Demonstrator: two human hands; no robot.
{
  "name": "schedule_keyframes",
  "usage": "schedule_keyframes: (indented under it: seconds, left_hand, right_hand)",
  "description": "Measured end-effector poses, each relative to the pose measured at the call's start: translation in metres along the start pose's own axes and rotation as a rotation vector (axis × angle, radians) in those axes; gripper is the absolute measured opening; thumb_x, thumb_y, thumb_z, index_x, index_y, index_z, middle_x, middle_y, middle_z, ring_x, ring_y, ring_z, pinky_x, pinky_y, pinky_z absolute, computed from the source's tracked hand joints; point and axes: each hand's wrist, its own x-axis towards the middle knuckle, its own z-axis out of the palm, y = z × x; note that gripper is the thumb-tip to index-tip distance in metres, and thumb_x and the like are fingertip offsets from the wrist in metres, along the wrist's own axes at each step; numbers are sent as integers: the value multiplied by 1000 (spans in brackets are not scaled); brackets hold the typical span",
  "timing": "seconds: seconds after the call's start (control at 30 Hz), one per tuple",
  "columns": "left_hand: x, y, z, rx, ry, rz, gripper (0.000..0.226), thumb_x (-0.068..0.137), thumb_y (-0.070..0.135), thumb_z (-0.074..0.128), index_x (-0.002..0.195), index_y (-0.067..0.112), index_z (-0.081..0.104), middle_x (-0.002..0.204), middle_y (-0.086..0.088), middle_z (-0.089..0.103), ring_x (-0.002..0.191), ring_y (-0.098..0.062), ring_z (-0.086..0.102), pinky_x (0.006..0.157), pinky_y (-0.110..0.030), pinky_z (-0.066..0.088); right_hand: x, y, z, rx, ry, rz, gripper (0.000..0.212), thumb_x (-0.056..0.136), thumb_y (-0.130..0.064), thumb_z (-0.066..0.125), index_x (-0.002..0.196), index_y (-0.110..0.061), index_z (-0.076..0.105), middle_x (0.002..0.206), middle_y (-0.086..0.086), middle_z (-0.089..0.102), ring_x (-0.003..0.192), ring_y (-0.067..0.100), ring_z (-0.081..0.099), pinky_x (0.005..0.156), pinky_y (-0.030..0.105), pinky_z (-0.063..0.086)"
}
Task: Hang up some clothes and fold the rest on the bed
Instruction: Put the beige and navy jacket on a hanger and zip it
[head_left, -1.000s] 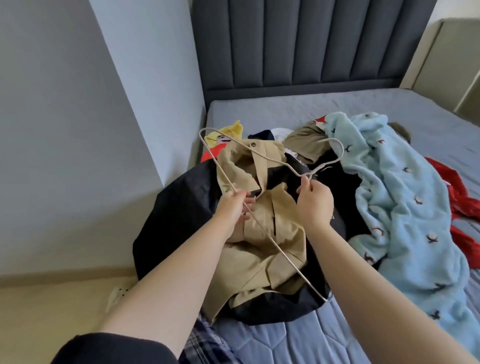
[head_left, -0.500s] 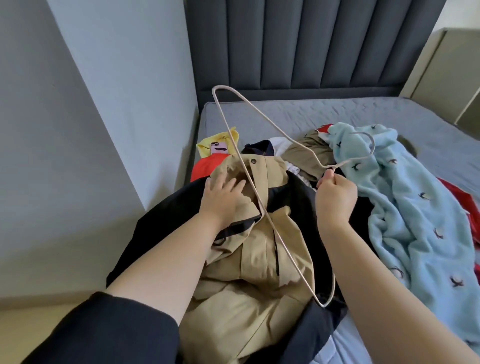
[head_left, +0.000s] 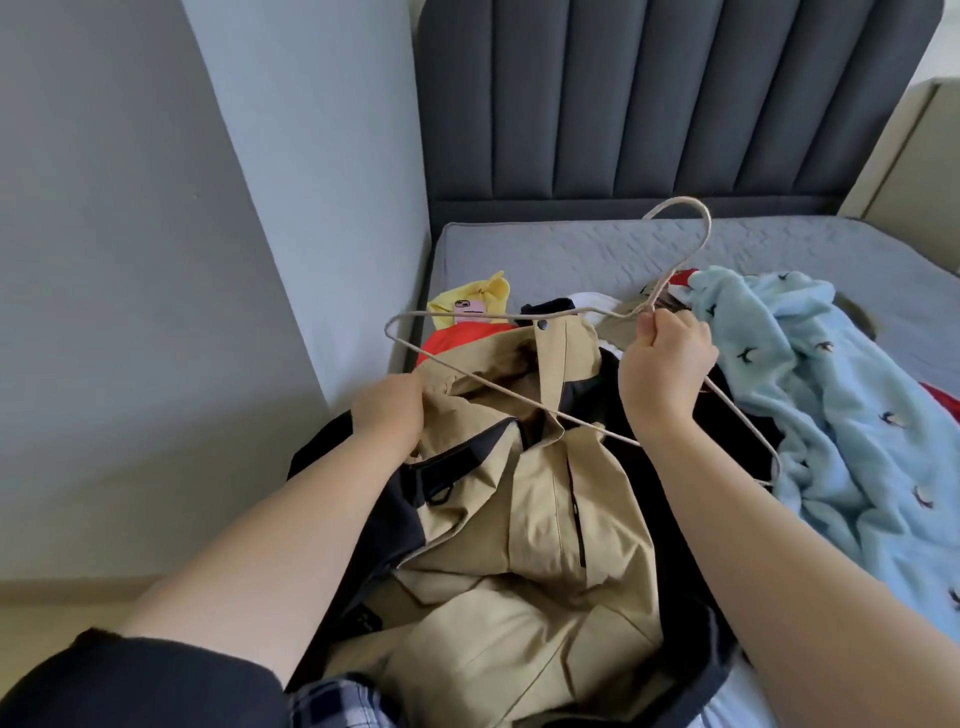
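Early stage. Right hand (head_left: 667, 371) pinched the hanger (head_left: 519, 397) by its neck over the tan jacket (head_left: 519, 519) on the bed (head_left: 545, 249). Left hand (head_left: 389, 410) gripped the jacket's shoulder. Nothing hung yet; the heap alongside lay unfolded.

Bed (head_left: 571, 254): grey quilted cover, dark channelled headboard (head_left: 649, 104) at far end. Heaped across near part: tan-and-black jacket (head_left: 519, 519) spread open along left edge; pale blue fleece (head_left: 857, 415) with small dark motifs just beside it, to the right. Red garment (head_left: 940, 397) showing past fleece at right edge. Behind jacket, toward far left corner: yellow cloth (head_left: 488, 293), orange-red cloth (head_left: 457, 338), white piece (head_left: 592, 301), khaki piece (head_left: 621, 325), all partly hidden.
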Motion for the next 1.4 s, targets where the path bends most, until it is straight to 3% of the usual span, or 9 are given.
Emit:
schedule_keyframes:
  seconds: [0.2,0.37,0.57,0.73,0.9,1.03,1.17,1.3,1.4]
  left_hand:
    - [-15,-25,-32,-31,81,-15,30,95,14,34,103,17,62,112,-11,62,101,-32,57,75,-29,39]
    - [-34,-28,-59,-60,161,70,34,95,13,36,117,21,60,107,-13,64,97,-34,60,82,-36,49]
    - [-81,15,-88,-170,200,486,26,87,5,45,101,17,64,93,-10,66,85,-32,60,76,-40,50]
    - [-110,15,-100,-239,267,775,29,78,-6,48,95,7,66,89,-10,65,83,-34,58,66,-41,48]
    - [-108,-3,-107,-263,363,633,67,76,17,74,135,12,44,119,-10,56,109,-31,49,91,-43,41]
    - [-103,1,-103,-334,222,326,23,92,23,53,114,18,54,104,-10,66,95,-35,59,77,-39,48]
    - [-102,-4,-104,-389,221,269,22,89,9,41,101,16,58,94,-12,66,87,-37,59,77,-46,51]
    - [-101,-20,-97,-486,262,194,16,87,6,42,88,17,54,85,-8,65,80,-34,59,74,-40,51]
    - [-101,-35,-90,-498,272,182,15,86,4,43,87,15,53,80,-8,64,76,-33,60,72,-41,53]
  right_hand:
    - [-24,18,-4,-124,3,-8,21,92,-4,47,88,4,67,90,21,59,92,36,47,76,36,22]
    - [-43,16,-14,-194,-138,-106,23,92,-4,46,89,4,68,90,21,59,93,36,47,78,37,25]
    - [-60,-38,-11,-44,-327,-124,27,96,-14,47,78,-2,63,89,19,62,88,34,53,72,38,29]
    - [-62,-72,-16,184,-493,-83,31,93,-15,54,63,-11,55,60,7,55,67,24,47,58,30,28]
    - [-65,-101,-34,307,-564,-221,23,89,-6,58,67,-6,64,60,2,58,67,21,52,61,31,36]
    - [-70,-121,-42,378,-585,-349,16,88,-5,61,78,4,69,74,17,65,70,23,55,65,34,43]
    - [-72,-117,-44,379,-405,-378,14,88,-10,63,99,-5,70,101,8,58,98,18,50,84,23,33]
    - [-55,-86,-37,255,-25,83,31,92,-21,54,122,-13,55,130,10,47,121,27,40,97,33,30]
    - [-43,-57,-29,129,-52,516,54,88,-34,58,134,-13,40,139,13,39,127,31,36,102,43,32]
